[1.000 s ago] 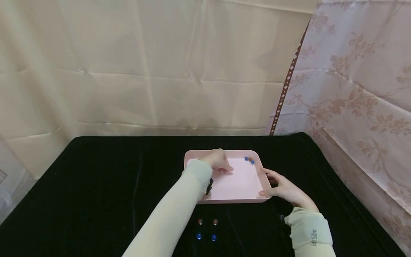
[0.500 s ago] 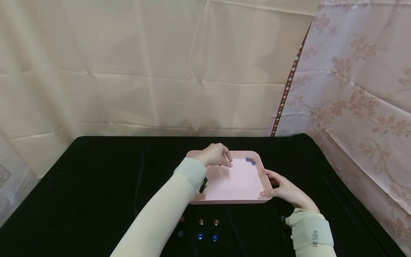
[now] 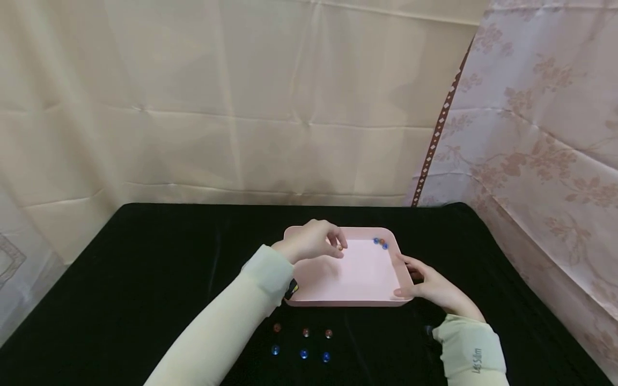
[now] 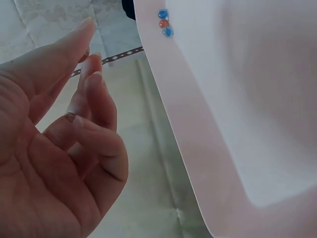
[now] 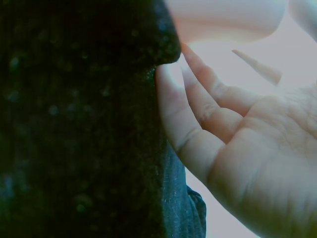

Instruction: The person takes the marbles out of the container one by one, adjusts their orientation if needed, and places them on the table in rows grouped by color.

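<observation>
My left hand (image 3: 311,241) is over the left part of a shallow pink tray (image 3: 359,276) and pinches a small orange marble (image 3: 340,247) between thumb and fingertips. In the left wrist view the marble (image 4: 84,56) is mostly hidden by those fingertips, and the other fingers curl loosely. At the tray's right side, my right hand (image 3: 432,287) holds the rim, thumb by the near corner and fingers farther along. Two blue marbles (image 3: 384,246) and an orange marble (image 3: 382,242) sit together in the tray's far right corner.
On the black cloth (image 3: 159,289) before the tray lie a row of orange-red marbles (image 3: 306,333) and, nearer, a row of blue marbles (image 3: 303,354). A beige curtain (image 3: 260,150) hangs behind the table; a floral curtain (image 3: 545,161) hangs at the right.
My left hand has lifted from the tray floor and drawn left, bringing an orange marble into sight between its fingertips. My right hand keeps its place on the tray.
</observation>
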Tool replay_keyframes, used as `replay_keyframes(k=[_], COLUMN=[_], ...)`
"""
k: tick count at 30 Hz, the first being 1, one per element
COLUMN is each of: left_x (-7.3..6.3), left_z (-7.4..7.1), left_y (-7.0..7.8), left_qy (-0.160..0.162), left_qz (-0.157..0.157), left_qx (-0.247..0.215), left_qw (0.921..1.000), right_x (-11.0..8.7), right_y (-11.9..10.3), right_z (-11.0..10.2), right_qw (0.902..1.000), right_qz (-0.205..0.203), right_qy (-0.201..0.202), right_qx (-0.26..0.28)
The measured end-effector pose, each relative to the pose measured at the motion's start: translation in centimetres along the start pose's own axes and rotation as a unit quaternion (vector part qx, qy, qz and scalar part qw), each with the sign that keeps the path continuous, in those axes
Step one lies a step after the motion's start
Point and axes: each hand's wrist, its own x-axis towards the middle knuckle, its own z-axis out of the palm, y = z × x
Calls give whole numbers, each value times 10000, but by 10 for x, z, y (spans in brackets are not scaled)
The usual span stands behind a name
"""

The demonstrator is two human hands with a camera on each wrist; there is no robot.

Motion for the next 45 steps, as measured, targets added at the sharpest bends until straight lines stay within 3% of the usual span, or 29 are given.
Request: replay_keyframes(k=[7,11,14,20,34,45], left_x=[-22,-34,-42,-62,-95,-110], left_z=[-1,-1,-2,-3,2,6], left_y=[-2,-5,-6,-5,-15,-21], left_qy=[120,237,215,125,378,650], left_qz=[246,462,441,167,151,151], left_qx=[278,725,963,915,735,721], left_qw=[9992,9960,9941,9956,9965,9952], right_x=[0,0,0,1,-1,0], right_y=[0,1,2,3,1,0], right_z=[-1,-1,-1,-1,-2,-3], right_qw=[10000,10000,10000,9999,9996,9996], right_qz=[14,-11,10,18,-191,-135], right_qy=[-17,7,18,13,-18,-54], right_qx=[-32,-84,-95,-138,-228,-245])
